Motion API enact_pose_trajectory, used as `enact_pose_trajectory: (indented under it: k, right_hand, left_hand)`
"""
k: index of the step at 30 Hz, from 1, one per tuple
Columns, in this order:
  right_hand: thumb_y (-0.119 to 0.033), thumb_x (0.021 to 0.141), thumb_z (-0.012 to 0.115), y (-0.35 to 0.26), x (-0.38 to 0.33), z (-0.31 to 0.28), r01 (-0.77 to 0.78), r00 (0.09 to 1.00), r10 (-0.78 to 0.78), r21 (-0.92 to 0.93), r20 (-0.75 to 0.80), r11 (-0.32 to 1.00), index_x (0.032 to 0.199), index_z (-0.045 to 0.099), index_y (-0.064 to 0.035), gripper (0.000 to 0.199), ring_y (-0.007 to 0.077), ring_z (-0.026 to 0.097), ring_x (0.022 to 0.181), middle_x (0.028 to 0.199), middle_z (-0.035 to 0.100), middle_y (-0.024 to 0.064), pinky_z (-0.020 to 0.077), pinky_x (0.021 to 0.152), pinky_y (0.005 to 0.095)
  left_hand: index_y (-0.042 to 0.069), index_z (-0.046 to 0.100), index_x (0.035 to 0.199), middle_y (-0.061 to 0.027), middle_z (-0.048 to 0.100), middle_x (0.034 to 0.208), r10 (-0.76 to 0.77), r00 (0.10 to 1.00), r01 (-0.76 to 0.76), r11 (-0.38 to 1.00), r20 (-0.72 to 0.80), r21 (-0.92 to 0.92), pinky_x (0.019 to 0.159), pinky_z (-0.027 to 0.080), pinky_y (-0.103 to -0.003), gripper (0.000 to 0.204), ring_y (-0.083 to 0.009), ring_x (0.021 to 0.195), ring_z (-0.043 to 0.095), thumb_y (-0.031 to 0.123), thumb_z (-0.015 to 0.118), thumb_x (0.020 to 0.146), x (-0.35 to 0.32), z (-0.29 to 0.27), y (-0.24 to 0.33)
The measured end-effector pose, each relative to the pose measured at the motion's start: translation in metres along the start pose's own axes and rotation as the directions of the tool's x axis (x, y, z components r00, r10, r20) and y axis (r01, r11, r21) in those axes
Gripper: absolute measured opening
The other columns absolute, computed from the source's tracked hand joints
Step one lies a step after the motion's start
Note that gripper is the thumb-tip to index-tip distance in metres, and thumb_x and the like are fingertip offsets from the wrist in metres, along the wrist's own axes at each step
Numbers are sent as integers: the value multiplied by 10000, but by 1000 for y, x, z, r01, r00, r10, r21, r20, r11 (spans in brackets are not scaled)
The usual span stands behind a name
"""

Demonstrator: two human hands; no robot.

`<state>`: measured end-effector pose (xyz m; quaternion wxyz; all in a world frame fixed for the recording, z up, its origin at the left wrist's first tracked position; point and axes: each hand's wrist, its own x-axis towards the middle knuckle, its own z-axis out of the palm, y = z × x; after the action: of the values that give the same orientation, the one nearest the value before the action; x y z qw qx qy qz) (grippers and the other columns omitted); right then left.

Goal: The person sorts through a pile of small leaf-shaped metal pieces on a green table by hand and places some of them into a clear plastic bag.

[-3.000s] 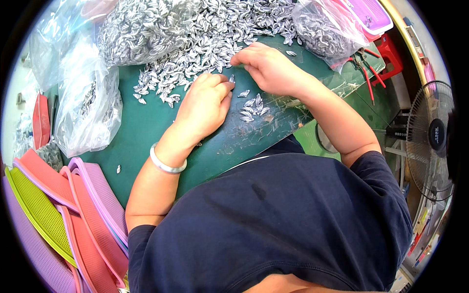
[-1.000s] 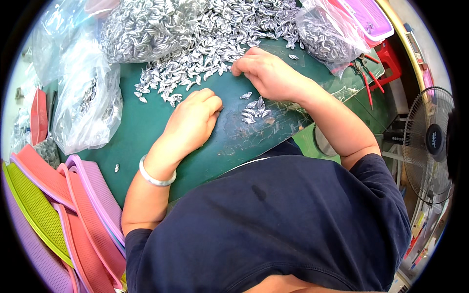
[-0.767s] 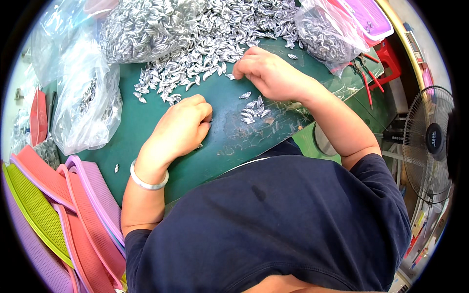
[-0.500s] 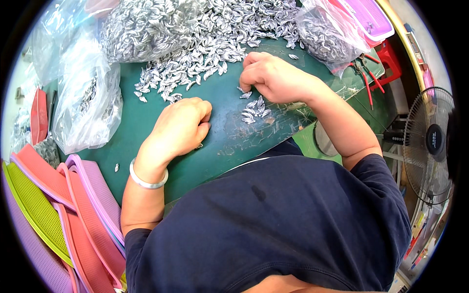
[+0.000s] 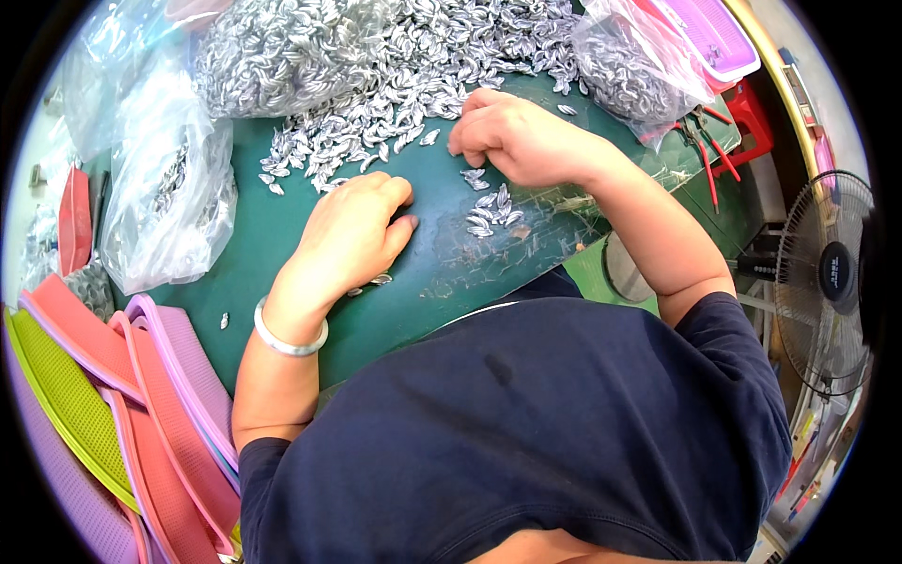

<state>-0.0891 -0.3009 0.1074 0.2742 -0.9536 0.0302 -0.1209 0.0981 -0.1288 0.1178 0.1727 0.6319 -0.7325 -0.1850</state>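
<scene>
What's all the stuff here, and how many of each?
Table: one, green, middle
Silver pieces: too many to count, silver, mostly heaped far side
Clear bags: at least three, see-through, upper left and right
Baskets: several, purple, pink, yellow-green, lower left; one purple, upper right
Pliers: count unclear, red-handled, table's right corner
Stool-like thing: one, red, upper right
Fan: one, black, right
Shirt: one, dark blue, bottom
Bracelet: one, pale, left wrist
Left hand: one, bare, centre-left
Right hand: one, bare, upper middle
</scene>
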Motion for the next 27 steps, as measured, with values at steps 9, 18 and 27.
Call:
enact_pose_trajectory:
  k: [9,18,27]
  right_hand:
    - [104,728,493,-3,-7,2,-76,989,72,-29,-126,997,856,622,-18,218,274,570,920,868,643,70,490,802,371]
    - [83,699,535,-3,-9,5,3,1000,-5,-93,-16,996,815,640,-14,184,282,571,926,945,678,84,490,815,371]
    - [77,693,540,-12,2,-3,16,1000,-16,-65,-5,998,774,613,-7,138,306,567,964,1034,671,112,482,848,397]
  left_hand:
    - [16,620,902,-143,597,816,-3,999,5,999,-50,33,682,463,-414,159,-329,784,586,139,651,808,3,3,2]
    - [23,636,947,-136,604,845,-31,999,32,999,-39,30,708,470,-404,180,-315,820,593,147,649,817,5,2,5]
    - [23,634,945,-134,599,837,-29,998,31,999,-47,36,708,470,-407,179,-313,813,590,147,652,816,7,3,7]
